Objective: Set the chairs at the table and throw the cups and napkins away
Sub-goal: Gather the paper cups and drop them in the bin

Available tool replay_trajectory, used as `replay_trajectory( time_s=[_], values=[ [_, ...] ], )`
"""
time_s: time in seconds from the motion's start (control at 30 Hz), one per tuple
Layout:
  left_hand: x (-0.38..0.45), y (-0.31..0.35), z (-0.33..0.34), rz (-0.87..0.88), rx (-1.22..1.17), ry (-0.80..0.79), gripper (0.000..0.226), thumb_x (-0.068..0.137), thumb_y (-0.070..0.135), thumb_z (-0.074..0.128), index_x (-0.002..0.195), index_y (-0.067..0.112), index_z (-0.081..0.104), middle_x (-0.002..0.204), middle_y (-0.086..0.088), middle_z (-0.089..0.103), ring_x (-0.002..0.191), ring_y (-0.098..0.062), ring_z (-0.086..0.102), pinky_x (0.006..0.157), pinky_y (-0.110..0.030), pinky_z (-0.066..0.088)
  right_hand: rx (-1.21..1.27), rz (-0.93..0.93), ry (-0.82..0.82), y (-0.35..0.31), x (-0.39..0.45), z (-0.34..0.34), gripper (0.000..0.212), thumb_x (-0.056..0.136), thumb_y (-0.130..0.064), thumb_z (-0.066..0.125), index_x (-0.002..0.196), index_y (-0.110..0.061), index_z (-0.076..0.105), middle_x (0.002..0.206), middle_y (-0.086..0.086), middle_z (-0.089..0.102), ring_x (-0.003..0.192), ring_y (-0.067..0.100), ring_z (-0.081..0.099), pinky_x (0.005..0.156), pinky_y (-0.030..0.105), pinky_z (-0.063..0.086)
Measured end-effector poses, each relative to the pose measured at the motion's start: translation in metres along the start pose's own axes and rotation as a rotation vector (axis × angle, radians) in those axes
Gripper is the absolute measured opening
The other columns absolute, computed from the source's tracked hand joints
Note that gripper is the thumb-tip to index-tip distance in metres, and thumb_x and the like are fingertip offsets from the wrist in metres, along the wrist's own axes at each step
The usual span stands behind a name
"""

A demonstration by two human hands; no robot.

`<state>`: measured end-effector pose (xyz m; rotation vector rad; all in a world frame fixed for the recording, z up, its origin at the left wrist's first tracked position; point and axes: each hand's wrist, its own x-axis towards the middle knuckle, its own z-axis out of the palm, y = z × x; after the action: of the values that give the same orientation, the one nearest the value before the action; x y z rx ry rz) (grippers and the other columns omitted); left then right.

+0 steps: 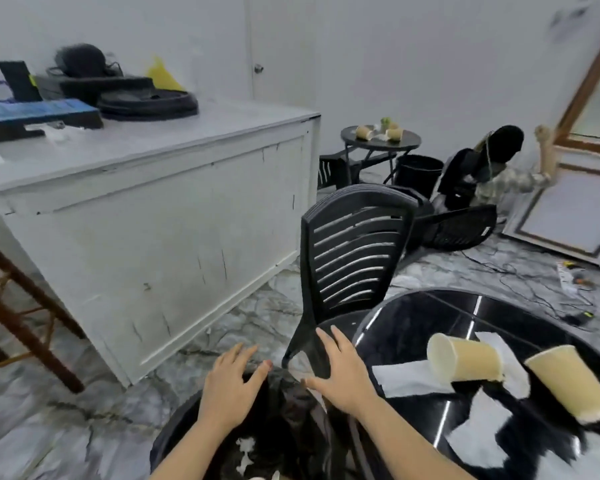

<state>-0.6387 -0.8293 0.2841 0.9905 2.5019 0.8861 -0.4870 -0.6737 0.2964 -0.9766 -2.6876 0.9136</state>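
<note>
A black slatted plastic chair [352,258] stands at the left edge of the glossy black round table [426,317], its back toward the white counter. On the table lie two tipped tan paper cups, one [465,358] left of the other [572,382], among several white napkins [406,377]. Below me is a black bin lined with a dark bag [291,420], white scraps inside. My left hand [231,384] hovers open over the bin. My right hand [342,372] is spread open between the bin and the chair's seat edge, holding nothing.
A large white counter [160,209] fills the left, cluttered on top. A wooden stool [21,306] stands far left. Farther back are a small black table with cups [381,136], another bin [418,171], fallen black chairs [461,226], a person crouching [499,168], and floor cables [520,271].
</note>
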Motion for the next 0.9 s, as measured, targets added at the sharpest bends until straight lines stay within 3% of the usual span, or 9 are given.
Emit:
replay_trajectory(
  time_s=[0.47, 0.7, 0.9],
  values=[
    [0.015, 0.21, 0.1, 0.405, -0.072, -0.23, 0.048, 0.088, 0.053, 0.051, 0.133, 0.036, 0.047, 0.149, 0.009, 0.036, 0.137, -0.008, 0.028, 0.114, -0.031, 0.023, -0.025, 0.334, 0.342, 0.148, -0.084, -0.17, 0.089, 0.078, -0.049, 0.067, 0.148, -0.032, 0.015, 0.16, -0.002, 0.005, 0.147, 0.018, 0.009, 0.116, 0.033, 0.024],
    [0.011, 0.287, 0.155, 0.484, -0.052, -0.329, 0.046, 0.088, 0.053, 0.052, 0.132, 0.041, 0.045, 0.148, 0.014, 0.034, 0.136, -0.006, 0.027, 0.114, -0.029, 0.025, -0.044, 0.401, 0.364, 0.227, -0.122, -0.215, 0.088, 0.079, -0.053, 0.063, 0.148, -0.032, 0.012, 0.16, -0.004, 0.004, 0.147, 0.015, 0.004, 0.117, 0.034, 0.02],
    [0.016, 0.317, 0.188, 0.513, 0.056, -0.319, 0.049, 0.089, 0.05, 0.051, 0.135, 0.038, 0.041, 0.15, 0.014, 0.031, 0.138, -0.005, 0.024, 0.113, -0.022, 0.02, -0.07, 0.445, 0.335, 0.273, -0.124, -0.229, 0.092, 0.074, -0.055, 0.065, 0.147, -0.035, 0.013, 0.159, -0.006, 0.005, 0.146, 0.014, 0.011, 0.117, 0.036, 0.023]
  ],
)
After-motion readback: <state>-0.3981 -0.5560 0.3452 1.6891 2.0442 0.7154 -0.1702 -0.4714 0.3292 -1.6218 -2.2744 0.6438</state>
